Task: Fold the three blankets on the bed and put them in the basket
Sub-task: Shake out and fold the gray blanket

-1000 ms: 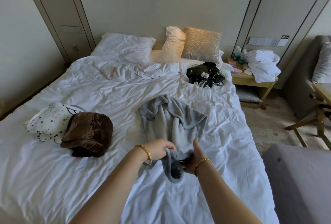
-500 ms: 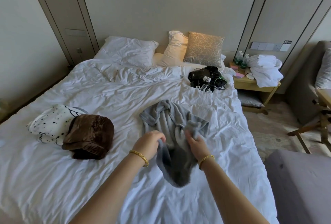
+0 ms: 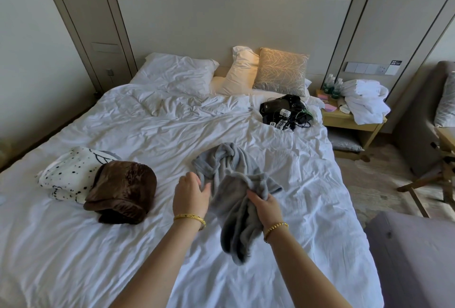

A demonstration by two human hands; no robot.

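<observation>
A crumpled grey blanket (image 3: 229, 179) lies in the middle of the white bed (image 3: 152, 135). My right hand (image 3: 264, 205) grips a bunched part of it, and a loose end hangs down below that hand. My left hand (image 3: 190, 195) touches the blanket's left edge with its fingers around the fabric. A brown blanket (image 3: 123, 188) sits bundled at the left, partly on top of a white blanket with black spots (image 3: 70, 173). No basket is in view.
Black gear with cables (image 3: 284, 111) lies near the pillows (image 3: 280, 71) at the bed's far right. A bedside table (image 3: 349, 123) carries white towels and bottles. A grey sofa (image 3: 413, 258) stands at the lower right, and a wooden chair (image 3: 438, 172) beyond it.
Both hands have moved up the grey blanket, away from its near end. That end now hangs lower below my right hand, and the camera has come closer.
</observation>
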